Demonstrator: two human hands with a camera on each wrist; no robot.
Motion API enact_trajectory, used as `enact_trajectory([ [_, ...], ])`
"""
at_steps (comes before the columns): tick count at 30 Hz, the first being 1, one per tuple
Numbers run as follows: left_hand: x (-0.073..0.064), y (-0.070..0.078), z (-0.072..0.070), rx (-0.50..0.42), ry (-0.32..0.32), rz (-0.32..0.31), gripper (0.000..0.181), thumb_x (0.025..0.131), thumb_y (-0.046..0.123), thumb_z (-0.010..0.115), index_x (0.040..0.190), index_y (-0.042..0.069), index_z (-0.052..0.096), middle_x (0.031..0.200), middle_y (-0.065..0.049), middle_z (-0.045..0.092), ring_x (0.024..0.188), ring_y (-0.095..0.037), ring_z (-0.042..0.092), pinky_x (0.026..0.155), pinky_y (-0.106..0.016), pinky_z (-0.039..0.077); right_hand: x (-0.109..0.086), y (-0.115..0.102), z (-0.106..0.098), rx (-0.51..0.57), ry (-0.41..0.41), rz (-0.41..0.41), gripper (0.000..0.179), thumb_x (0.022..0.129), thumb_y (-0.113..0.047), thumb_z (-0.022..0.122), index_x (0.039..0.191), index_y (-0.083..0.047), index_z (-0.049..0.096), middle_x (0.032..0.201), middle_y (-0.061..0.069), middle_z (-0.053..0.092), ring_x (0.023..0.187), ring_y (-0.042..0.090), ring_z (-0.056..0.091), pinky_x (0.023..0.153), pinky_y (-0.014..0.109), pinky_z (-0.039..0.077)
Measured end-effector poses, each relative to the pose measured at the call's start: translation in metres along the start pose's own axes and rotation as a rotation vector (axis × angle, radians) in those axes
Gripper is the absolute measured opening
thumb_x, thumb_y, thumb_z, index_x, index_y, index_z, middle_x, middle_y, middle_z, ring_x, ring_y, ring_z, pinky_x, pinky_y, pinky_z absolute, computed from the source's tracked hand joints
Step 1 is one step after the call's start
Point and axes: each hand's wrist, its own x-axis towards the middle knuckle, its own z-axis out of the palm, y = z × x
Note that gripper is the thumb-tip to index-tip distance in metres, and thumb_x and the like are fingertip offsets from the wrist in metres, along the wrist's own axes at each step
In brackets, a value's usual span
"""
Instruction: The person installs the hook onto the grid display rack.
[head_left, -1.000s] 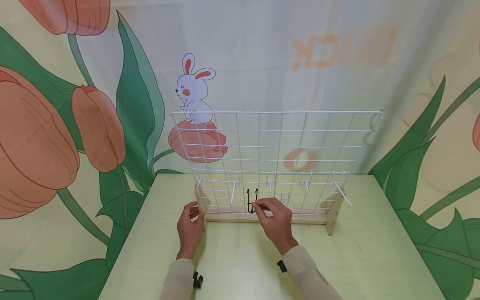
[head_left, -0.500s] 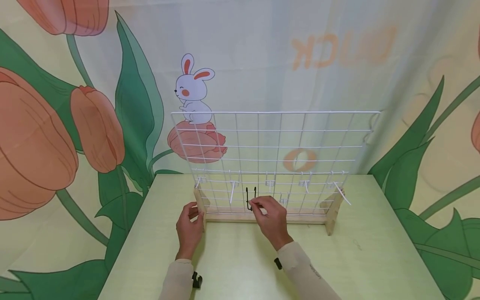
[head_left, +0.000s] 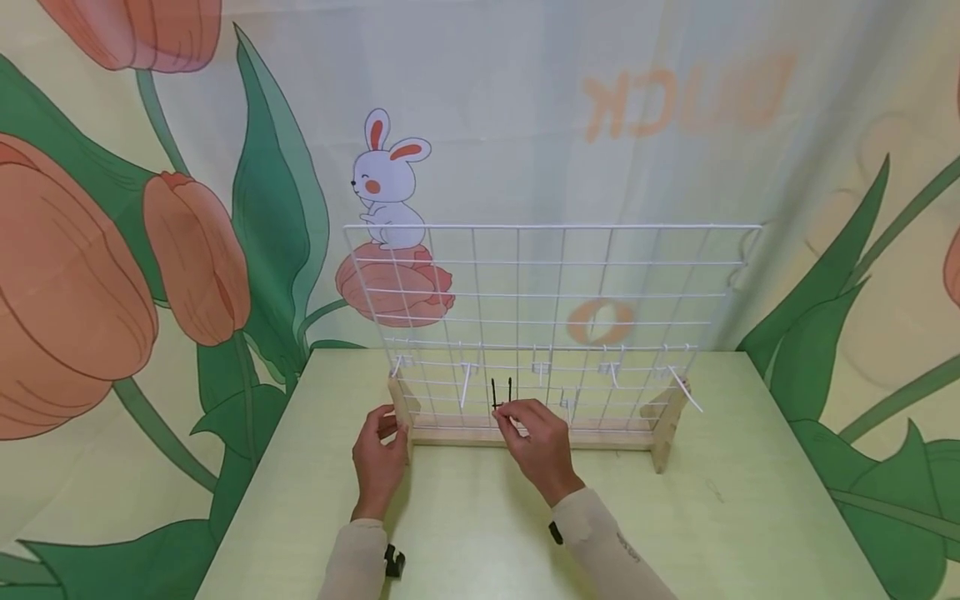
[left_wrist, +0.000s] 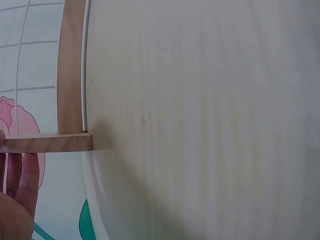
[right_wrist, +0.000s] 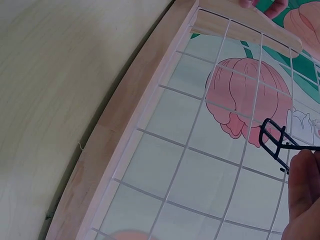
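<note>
A white wire grid panel (head_left: 637, 226) stands in a wooden base (head_left: 457, 436). My left hand (head_left: 378, 462) grips the stand's left wooden side piece (head_left: 403, 404); in the left wrist view its fingers (left_wrist: 29, 180) lie on one face of that piece. My right hand (head_left: 538, 446) pinches a black wire hook (head_left: 494, 394) in front of the lower grid, left of centre. Two upright prongs of it show above the fingers in the head view. From the right wrist, its frame (right_wrist: 279, 142) overlaps the grid wires; whether it touches them I cannot tell. The fingers hide its lower part.
Several white hooks (head_left: 465, 385) hang along a lower wire of the grid, the far right one (head_left: 686, 388) jutting forward. The right wooden side piece (head_left: 665, 425) stands on the pale table (head_left: 480, 517). A printed curtain (head_left: 510, 108) hangs behind.
My right hand has shifted slightly left with the black hook, and its fingers now cover more of the hook's lower part. The left hand has stayed in place.
</note>
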Motion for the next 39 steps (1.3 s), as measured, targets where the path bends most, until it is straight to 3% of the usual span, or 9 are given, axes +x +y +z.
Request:
enact_trajectory([
  [10, -0.001, -0.002, 0.001, 0.008, 0.006, 0.012, 0.038, 0.097, 0.007, 0.076, 0.133, 0.015, 0.065, 0.115, -0.01, 0.075, 0.108, -0.027, 0.074, 0.086, -0.041, 0.067, -0.01, 0.002, 0.003, 0.011, 0.0, 0.042, 0.02, 0.077, -0.003, 0.093, 0.092, -0.005, 0.08, 0.091, 0.005, 0.078, 0.081, 0.018, 0.077, 0.075, 0.03, 0.066],
  [31, 0.0, 0.0, -0.001, 0.002, -0.002, 0.022, 0.037, 0.097, 0.007, 0.076, 0.132, 0.014, 0.065, 0.116, -0.011, 0.075, 0.109, -0.029, 0.075, 0.086, -0.049, 0.066, -0.022, -0.002, 0.002, -0.031, -0.073, 0.101, 0.019, 0.08, -0.012, 0.093, 0.095, -0.008, 0.081, 0.1, 0.007, 0.08, 0.094, 0.021, 0.079, 0.084, 0.037, 0.066],
  [39, 0.0, -0.003, 0.0, -0.009, 0.007, 0.015, 0.037, 0.096, 0.006, 0.075, 0.13, 0.018, 0.066, 0.113, -0.006, 0.076, 0.108, -0.024, 0.075, 0.084, -0.037, 0.066, -0.026, -0.003, 0.002, -0.051, -0.096, 0.12, 0.017, 0.083, -0.017, 0.091, 0.095, -0.008, 0.081, 0.102, 0.004, 0.08, 0.095, 0.019, 0.079, 0.083, 0.038, 0.067],
])
